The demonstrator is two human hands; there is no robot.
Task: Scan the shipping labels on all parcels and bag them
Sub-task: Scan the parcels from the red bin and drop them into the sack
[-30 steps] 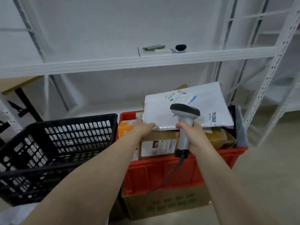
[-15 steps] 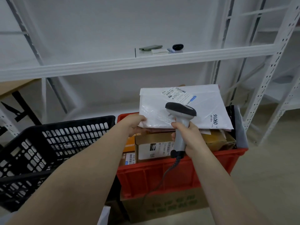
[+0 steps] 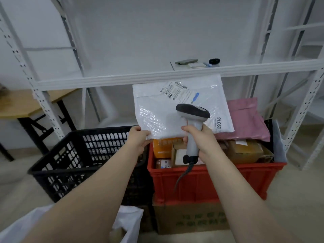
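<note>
Over the red crate [image 3: 210,183], the left hand [image 3: 138,138] pinches the near-left corner of a white mailer [image 3: 163,109], thumb on top and fingers under. The mailer is held up, tilted, face toward the camera. The right hand [image 3: 201,137] is wrapped tight round the grey scanner [image 3: 192,114] handle. The scanner is upright, its black head in front of the mailer's lower middle; cannot tell if they touch. The label [image 3: 178,91] sits at the mailer's top edge, above the scanner head, print blurred. "09016" is printed sideways near the right edge. The cable [image 3: 180,178] hangs from the handle base down the crate front. The crate is packed with parcels: pink bag [image 3: 245,118] behind the mailer on the right, brown box [image 3: 245,151] below it, orange box [image 3: 162,146] at the left end. The crate sits on a cardboard box [image 3: 192,220]. The black basket [image 3: 78,155] is just left of the crate, contents unclear. A white bag [image 3: 130,219] is at the bottom edge, between the forearms. The white shelf [image 3: 105,80] crosses behind the mailer's top, with a phone [image 3: 186,61] and a small black item [image 3: 214,61] on it. A wooden table [image 3: 22,102] stands far left.
</note>
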